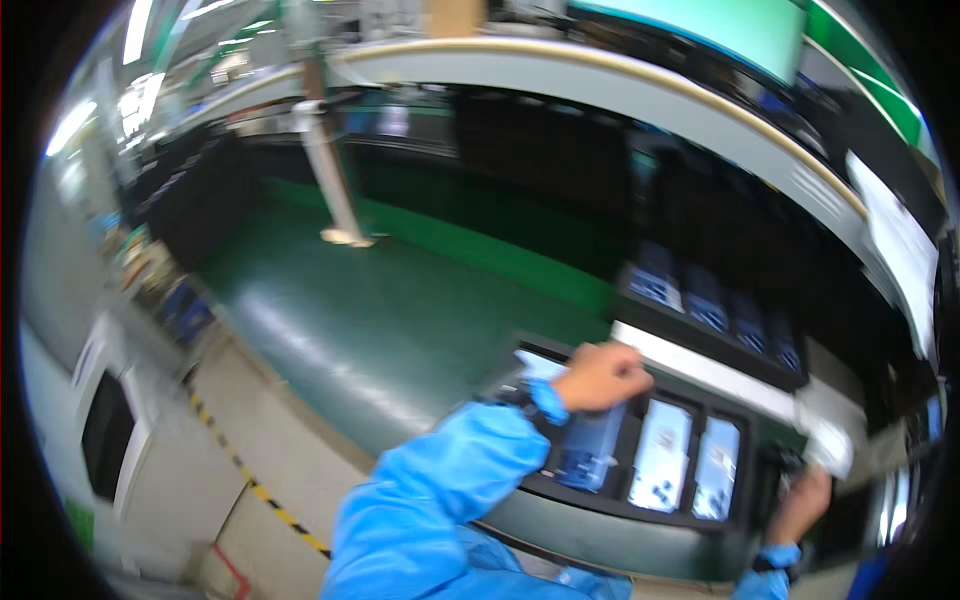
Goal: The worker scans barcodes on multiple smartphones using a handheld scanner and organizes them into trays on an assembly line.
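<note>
My left hand (605,377) is closed, its fingers curled over the far side of a black tray (618,495). Several phones lie in the tray's slots, among them a dark blue phone (588,450) just below the hand and a pale, shiny phone (661,455) beside it. Whatever the left fingers hold, if anything, is hidden. At the right, my right hand (800,505) is closed around the lower end of a white rounded thing (828,448), too blurred to name. Both arms wear blue sleeves.
A second black tray (715,345) of phones stands farther back, with a long white strip (705,375) in front of it. The green bench top (350,320) stretches left to a white post (330,180). Above runs a shelf edge (600,65) carrying a monitor (710,30).
</note>
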A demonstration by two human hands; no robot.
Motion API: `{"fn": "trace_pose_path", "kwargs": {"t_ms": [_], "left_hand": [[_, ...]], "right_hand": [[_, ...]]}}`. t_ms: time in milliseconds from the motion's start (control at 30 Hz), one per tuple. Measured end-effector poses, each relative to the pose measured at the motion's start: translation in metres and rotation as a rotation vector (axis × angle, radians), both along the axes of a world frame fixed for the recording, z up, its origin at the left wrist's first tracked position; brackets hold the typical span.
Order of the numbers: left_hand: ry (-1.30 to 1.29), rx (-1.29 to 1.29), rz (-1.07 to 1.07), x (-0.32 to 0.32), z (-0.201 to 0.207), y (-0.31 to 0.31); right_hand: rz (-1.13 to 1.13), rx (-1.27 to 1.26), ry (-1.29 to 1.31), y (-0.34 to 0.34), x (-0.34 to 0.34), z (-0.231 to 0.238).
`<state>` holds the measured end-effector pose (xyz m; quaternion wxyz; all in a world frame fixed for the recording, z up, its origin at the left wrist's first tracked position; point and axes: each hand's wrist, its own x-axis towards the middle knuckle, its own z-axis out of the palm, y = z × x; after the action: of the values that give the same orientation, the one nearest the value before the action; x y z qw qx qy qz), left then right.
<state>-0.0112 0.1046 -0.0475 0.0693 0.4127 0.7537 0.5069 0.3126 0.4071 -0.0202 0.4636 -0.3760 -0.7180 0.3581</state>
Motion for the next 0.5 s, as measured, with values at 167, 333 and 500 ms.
{"fn": "trace_pose_path", "kwargs": {"t_ms": [167,333,500], "left_hand": [[-0.157,0.042,-0.165,-0.015,0.005,-0.005],[-0.112,0.065,-0.184,-0.008,0.006,-0.002],[0.085,-0.155,-0.156,0.008,0.019,-0.008]], "right_hand": [[0.823,-0.354,-0.395,-0.132,-0.087,0.013],[1.148,0.032,-0.724,-0.187,-0.114,0.019],[0.710,-0.131,-0.538,-0.165,-0.083,0.009]]}}
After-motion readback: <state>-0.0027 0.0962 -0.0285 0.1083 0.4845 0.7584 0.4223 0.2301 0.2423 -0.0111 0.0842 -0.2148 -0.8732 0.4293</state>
